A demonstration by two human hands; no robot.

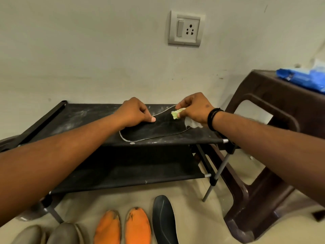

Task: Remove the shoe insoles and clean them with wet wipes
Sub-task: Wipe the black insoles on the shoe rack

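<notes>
A black insole point(154, 129) with a pale edge lies flat on the top shelf of a black fabric shoe rack point(73, 118). My left hand point(135, 111) has curled fingers and presses the insole's far edge with the thumb. My right hand point(195, 108) pinches a crumpled greenish wet wipe point(176, 114) at the insole's right end. Another white wipe point(192, 123) lies under that hand. On the floor below lie two orange insoles point(109, 228) point(138, 226) and a dark insole point(164, 221).
A blue wet-wipe pack point(302, 79) sits on a brown plastic stool point(263, 138) to the right of the rack. The toes of a grey pair of shoes point(52, 234) show at the bottom left. A wall socket point(186, 29) hangs above.
</notes>
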